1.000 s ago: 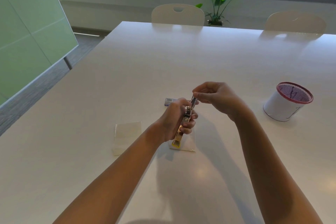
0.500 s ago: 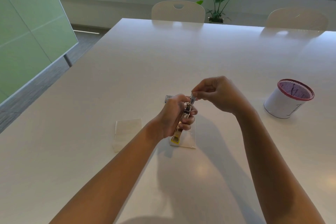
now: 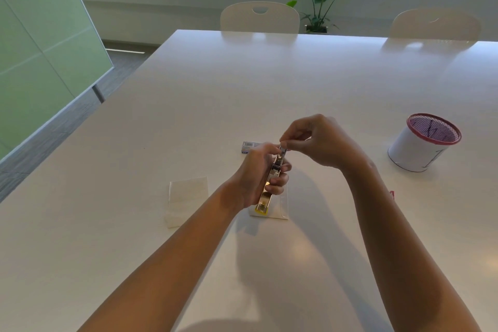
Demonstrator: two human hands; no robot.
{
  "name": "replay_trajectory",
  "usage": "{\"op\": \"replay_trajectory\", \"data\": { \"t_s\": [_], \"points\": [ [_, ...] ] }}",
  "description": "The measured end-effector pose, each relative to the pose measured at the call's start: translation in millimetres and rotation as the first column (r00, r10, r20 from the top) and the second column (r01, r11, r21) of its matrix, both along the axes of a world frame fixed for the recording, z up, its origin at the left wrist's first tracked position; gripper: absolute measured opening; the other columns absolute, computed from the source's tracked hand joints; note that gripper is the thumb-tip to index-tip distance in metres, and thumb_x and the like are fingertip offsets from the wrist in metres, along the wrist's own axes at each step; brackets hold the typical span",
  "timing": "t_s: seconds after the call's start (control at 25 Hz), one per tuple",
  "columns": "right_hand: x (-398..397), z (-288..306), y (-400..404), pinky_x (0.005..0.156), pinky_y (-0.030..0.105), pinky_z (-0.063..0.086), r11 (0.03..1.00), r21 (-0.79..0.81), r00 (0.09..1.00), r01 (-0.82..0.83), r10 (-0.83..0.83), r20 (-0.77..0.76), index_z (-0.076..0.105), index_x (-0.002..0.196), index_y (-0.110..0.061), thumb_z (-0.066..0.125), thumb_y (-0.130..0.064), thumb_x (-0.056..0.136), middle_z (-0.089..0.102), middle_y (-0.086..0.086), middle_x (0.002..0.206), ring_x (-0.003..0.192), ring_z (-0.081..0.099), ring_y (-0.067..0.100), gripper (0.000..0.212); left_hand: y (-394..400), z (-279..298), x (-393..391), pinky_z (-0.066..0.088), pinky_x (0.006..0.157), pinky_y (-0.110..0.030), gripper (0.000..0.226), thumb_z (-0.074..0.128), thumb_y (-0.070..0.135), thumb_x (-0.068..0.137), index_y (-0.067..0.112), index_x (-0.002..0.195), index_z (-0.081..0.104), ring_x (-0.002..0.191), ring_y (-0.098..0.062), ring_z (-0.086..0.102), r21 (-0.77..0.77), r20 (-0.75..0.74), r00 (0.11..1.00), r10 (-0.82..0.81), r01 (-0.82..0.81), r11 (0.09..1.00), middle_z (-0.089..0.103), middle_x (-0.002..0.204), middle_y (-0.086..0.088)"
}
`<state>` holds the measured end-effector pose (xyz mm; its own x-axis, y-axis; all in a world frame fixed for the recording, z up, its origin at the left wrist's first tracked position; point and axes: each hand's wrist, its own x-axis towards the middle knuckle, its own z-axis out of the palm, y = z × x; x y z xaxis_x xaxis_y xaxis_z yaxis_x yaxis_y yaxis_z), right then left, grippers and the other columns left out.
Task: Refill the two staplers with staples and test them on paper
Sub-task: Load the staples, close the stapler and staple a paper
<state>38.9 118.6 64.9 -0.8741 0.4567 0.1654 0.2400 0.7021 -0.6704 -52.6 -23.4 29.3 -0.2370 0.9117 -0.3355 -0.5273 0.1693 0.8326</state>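
While the left hand (image 3: 256,175) grips the opened stapler (image 3: 272,180) above a paper square (image 3: 283,205) on the table (image 3: 242,89), the right hand (image 3: 320,140) pinches at its far tip, whether on a staple strip I cannot tell. This looks like loading stapler 1 of 2; next, seating the strip squarely and closing it, with the staple box (image 3: 249,146) just behind.

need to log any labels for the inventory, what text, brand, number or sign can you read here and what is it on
Small box behind the left hand: a barcode and print, too small to read.
White cup with red rim: a dark hand-drawn mark on its side, not readable as a letter or number.
Stapler: no readable text.
Nothing can be quoted.
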Motion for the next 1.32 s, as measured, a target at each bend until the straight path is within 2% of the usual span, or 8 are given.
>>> {"op": "replay_trajectory", "data": {
  "t_s": [0.4, 0.6, 0.72, 0.88, 1.0, 1.08, 1.2, 1.32],
  "points": [
    [-4, -3, -7, 0.062, 0.016, 0.056, 0.999, -0.008, 0.999, 0.05, -0.05, 0.0, 0.076, 0.083, -0.018, 0.085, -0.027, 0.076, 0.073, -0.007, 0.074, 0.069, 0.069, 0.006, 0.015, -2, -3, -7, 0.027, 0.035, -0.017, 0.015, 0.034, 0.023, 0.094, 0.012, 0.1, 0.043, 0.048, -0.009, 0.029, -0.023, 0.04, 0.999, -0.036, 0.037, 0.999, 0.041, 0.071, -0.004],
    [-4, -3, -10, 0.051, 0.005, 0.044, 0.998, 0.014, 0.998, 0.056, -0.057, 0.031, 0.08, 0.081, -0.022, 0.084, -0.027, 0.077, 0.071, -0.015, 0.068, 0.065, 0.066, -0.003, 0.007, -3, -2, -9, 0.025, 0.035, -0.017, 0.016, 0.033, 0.025, 0.095, 0.011, 0.097, 0.04, 0.047, -0.009, 0.03, -0.038, 0.068, 0.997, -0.035, 0.038, 0.999, 0.043, 0.069, -0.003],
    [-3, -2, -8, 0.052, 0.004, 0.043, 0.997, -0.028, 0.997, 0.068, -0.067, 0.038, 0.08, 0.085, -0.026, 0.08, -0.028, 0.082, 0.073, -0.016, 0.073, 0.069, 0.067, -0.004, 0.003, -3, -1, -9, 0.022, 0.037, -0.017, 0.022, 0.033, 0.026, 0.095, 0.01, 0.109, 0.04, 0.047, -0.009, 0.031, -0.04, 0.074, 0.997, -0.034, 0.037, 0.999, 0.043, 0.07, -0.003],
    [-2, -2, -3, 0.058, 0.006, 0.044, 0.994, -0.047, 0.994, 0.103, -0.101, 0.033, 0.075, 0.099, -0.03, 0.077, -0.034, 0.084, 0.073, -0.015, 0.089, 0.081, 0.068, -0.001, 0.016, -3, -2, -11, 0.023, 0.037, -0.017, 0.03, 0.033, 0.027, 0.095, 0.012, 0.12, 0.04, 0.049, -0.009, 0.03, -0.031, 0.064, 0.997, -0.04, 0.042, 0.999, 0.042, 0.07, -0.003],
    [-5, -5, -3, 0.068, 0.018, 0.046, 0.969, -0.201, 0.986, 0.145, -0.124, 0.115, 0.054, 0.121, -0.029, 0.086, -0.037, 0.072, 0.061, -0.011, 0.107, 0.095, 0.06, 0.006, 0.058, -3, -3, -10, 0.025, 0.035, -0.016, 0.023, 0.034, 0.026, 0.093, 0.011, 0.109, 0.041, 0.05, -0.009, 0.029, -0.011, 0.05, 0.997, -0.052, 0.053, 0.999, 0.042, 0.072, -0.002],
    [-8, -8, -5, 0.077, 0.026, 0.05, 0.936, -0.32, 0.979, 0.148, -0.093, 0.18, 0.04, 0.133, -0.025, 0.087, -0.027, 0.072, 0.054, 0.0, 0.117, 0.102, 0.058, 0.015, 0.077, -2, -3, -9, 0.025, 0.035, -0.016, 0.018, 0.035, 0.023, 0.092, 0.012, 0.101, 0.044, 0.049, -0.009, 0.028, 0.016, 0.048, 0.997, -0.058, 0.057, 0.998, 0.043, 0.072, -0.002],
    [-9, -9, -4, 0.089, 0.033, 0.054, 0.854, -0.492, 0.98, 0.172, -0.096, 0.176, 0.034, 0.139, -0.021, 0.085, -0.013, 0.073, 0.052, 0.008, 0.123, 0.109, 0.061, 0.024, 0.083, -2, -4, -7, 0.024, 0.034, -0.017, 0.017, 0.036, 0.022, 0.09, 0.014, 0.092, 0.051, 0.049, -0.01, 0.026, 0.049, 0.034, 0.997, -0.072, 0.07, 0.996, 0.042, 0.073, -0.002],
    [-5, -6, -1, 0.084, 0.027, 0.053, 0.767, -0.619, 0.984, 0.167, -0.09, 0.153, 0.036, 0.139, -0.017, 0.084, -0.005, 0.074, 0.055, 0.012, 0.123, 0.111, 0.061, 0.024, 0.081, -3, -4, -6, 0.023, 0.034, -0.017, 0.017, 0.039, 0.023, 0.088, 0.013, 0.095, 0.051, 0.049, -0.01, 0.024, 0.065, 0.028, 0.996, -0.081, 0.079, 0.995, 0.041, 0.072, -0.001]
  ]
}}
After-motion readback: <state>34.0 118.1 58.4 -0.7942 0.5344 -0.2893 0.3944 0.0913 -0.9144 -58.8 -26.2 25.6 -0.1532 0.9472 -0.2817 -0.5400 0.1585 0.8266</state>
